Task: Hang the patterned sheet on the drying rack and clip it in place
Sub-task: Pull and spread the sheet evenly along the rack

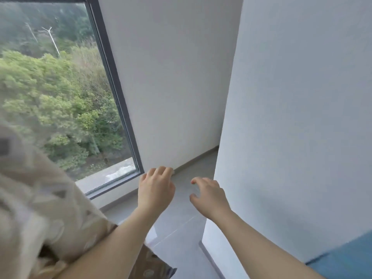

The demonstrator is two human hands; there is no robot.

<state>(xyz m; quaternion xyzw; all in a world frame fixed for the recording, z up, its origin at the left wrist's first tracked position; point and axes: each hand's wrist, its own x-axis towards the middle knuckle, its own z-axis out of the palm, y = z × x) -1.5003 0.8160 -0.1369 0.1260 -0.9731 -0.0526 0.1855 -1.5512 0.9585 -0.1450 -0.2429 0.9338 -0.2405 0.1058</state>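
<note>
from the head view, the patterned sheet (pixel 46 202) drapes blurred at lower left, seemingly hung already; no rack or clip shows, so clipping can't be judged; left hand (pixel 156 188) and right hand (pixel 209 195) hover empty near the window (pixel 60 87), fingers loosely curled.

A dark-framed window (pixel 112 81) at ten o'clock looks onto green trees (pixel 50 93), white walls (pixel 173 77) rise at twelve, grey floor (pixel 181 224) lies below, and something blue (pixel 348 256) sits at four.
</note>
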